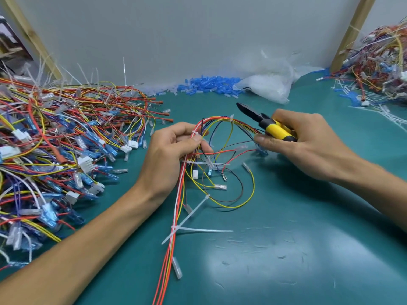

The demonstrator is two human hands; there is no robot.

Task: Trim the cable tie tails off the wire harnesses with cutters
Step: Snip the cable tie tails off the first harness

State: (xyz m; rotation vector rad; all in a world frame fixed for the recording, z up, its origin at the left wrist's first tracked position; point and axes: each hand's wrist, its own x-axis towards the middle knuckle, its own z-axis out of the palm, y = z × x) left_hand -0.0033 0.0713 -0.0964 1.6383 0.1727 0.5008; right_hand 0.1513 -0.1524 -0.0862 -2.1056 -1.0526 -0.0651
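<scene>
Beside a heaped pile of harnesses [55,150], the left hand [169,150] has its grip pinched on a wire harness [178,194] trailing over the green surface [286,249], untrimmed cable tie tails [198,207] jutting below, while the right hand [312,146] wraps its grip round the yellow cutters [273,126]

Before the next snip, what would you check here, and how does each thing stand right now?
1. The cutters gripped in the right hand: ok.
2. The harness held by the left hand: ok.
3. Long tie tails left to trim, lower down the harness: ok.
4. The blades set on a tail: not ok, they point away above the harness.
5. The blades open enough to bite: cannot tell.
</scene>
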